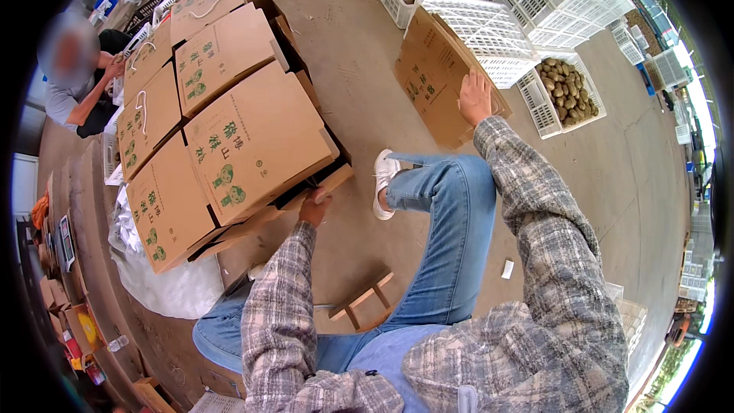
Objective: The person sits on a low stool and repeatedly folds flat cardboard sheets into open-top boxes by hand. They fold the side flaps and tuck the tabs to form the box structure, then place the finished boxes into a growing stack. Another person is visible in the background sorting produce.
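Head view looks down on a bare concrete floor point(359, 53) in an open packing yard. Your left hand point(314, 207) grips the flap edge of the nearest brown carton point(256, 138), one of a packed block of cartons point(172, 99) with green prints. Your right hand point(474, 97) lies flat, fingers spread, on a folded flat carton point(432, 80) leaning against a white crate point(485, 30). More white crates point(547, 107) of brown fruit stand beyond. A small wooden stool point(365, 300) lies by your knee.
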A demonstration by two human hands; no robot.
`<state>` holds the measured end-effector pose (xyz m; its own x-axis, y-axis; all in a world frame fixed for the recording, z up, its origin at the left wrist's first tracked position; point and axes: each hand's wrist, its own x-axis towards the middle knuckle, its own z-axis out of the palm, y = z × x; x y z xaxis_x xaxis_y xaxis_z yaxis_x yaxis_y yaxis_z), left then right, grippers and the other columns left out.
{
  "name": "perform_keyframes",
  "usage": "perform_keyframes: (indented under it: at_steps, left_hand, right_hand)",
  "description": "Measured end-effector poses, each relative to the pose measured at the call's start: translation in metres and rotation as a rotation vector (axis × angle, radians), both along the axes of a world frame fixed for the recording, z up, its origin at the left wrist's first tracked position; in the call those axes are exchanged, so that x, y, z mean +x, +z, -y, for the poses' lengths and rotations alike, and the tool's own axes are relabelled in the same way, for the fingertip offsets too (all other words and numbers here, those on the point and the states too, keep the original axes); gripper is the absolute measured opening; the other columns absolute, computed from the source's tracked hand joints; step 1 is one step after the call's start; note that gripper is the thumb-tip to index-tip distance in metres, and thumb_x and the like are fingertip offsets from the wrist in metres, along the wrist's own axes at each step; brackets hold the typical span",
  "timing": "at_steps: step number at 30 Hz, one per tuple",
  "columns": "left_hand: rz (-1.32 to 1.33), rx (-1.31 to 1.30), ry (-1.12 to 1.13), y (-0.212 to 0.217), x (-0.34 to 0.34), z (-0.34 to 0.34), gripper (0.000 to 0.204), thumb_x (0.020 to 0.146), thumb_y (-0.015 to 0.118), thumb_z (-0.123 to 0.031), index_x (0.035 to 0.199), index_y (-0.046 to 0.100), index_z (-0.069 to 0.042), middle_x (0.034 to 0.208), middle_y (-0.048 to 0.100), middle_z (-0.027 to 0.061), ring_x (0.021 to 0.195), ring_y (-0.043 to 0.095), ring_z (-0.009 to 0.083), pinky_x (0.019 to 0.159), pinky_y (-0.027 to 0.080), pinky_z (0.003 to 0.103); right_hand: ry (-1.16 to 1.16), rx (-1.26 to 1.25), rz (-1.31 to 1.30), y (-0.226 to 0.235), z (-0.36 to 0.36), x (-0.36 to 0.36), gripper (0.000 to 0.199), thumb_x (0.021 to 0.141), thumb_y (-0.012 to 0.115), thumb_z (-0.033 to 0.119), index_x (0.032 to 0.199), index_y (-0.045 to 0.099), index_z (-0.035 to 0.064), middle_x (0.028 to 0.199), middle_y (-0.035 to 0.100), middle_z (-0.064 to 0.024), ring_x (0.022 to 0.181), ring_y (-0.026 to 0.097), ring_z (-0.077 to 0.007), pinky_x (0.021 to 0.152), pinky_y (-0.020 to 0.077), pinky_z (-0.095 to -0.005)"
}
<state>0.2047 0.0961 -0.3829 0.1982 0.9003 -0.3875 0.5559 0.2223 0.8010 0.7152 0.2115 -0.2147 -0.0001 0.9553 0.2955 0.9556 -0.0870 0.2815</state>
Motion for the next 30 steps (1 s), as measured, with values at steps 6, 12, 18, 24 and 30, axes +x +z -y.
perform_keyframes:
  at_steps: [6,12,18,24,30]
  left_hand:
    - [-0.039,0.148,0.116,-0.046,-0.033,-0.016,0.068,0.081,0.073,-0.046,0.139,0.058,-0.013,0.139,0.060,0.0147,0.129,0.055,0.0293,0.107,0.043,0.039]
    - [-0.327,0.134,-0.159,-0.027,-0.052,-0.039,0.061,0.082,0.070,-0.048,0.136,0.062,-0.020,0.141,0.059,0.0094,0.129,0.055,0.0289,0.104,0.046,0.042]
    - [-0.186,0.002,-0.067,-0.013,-0.066,0.000,0.062,0.084,0.073,-0.040,0.136,0.059,-0.011,0.130,0.065,0.0123,0.117,0.063,0.0297,0.098,0.050,0.040]
    - [0.135,-0.274,-0.302,0.101,0.003,0.101,0.050,0.092,0.069,-0.027,0.133,0.056,-0.001,0.125,0.066,0.0150,0.109,0.067,0.0231,0.092,0.053,0.035]
    - [0.119,-0.184,-0.204,0.190,-0.008,0.160,0.046,0.094,0.069,-0.020,0.134,0.055,-0.002,0.129,0.064,0.0144,0.111,0.066,0.0245,0.095,0.053,0.036]
  right_hand:
    - [0.137,0.073,0.020,-0.010,0.006,-0.017,0.044,0.084,0.059,0.002,0.127,0.053,-0.0032,0.141,0.043,-0.0209,0.134,0.041,-0.0371,0.107,0.0391,-0.0475]
    - [0.071,0.168,0.055,-0.006,-0.002,0.012,0.046,0.088,0.058,0.004,0.132,0.049,0.0021,0.118,0.049,-0.0148,0.111,0.051,-0.0315,0.097,0.0451,-0.0431]
    - [0.075,0.171,0.167,0.003,-0.025,-0.013,0.023,0.091,0.056,0.006,0.114,0.053,0.0057,0.105,0.051,-0.0099,0.098,0.055,-0.0260,0.085,0.0496,-0.0379]
    - [0.093,-0.076,-0.188,0.007,-0.015,-0.032,0.027,0.089,0.067,0.019,0.101,0.047,0.0064,0.100,0.063,-0.0166,0.089,0.069,-0.0352,0.067,0.0574,-0.0451]
    - [0.099,-0.263,-0.511,0.045,-0.023,-0.026,0.029,0.088,0.068,0.015,0.107,0.048,0.0064,0.099,0.067,-0.0229,0.096,0.064,-0.0436,0.082,0.0488,-0.0543]
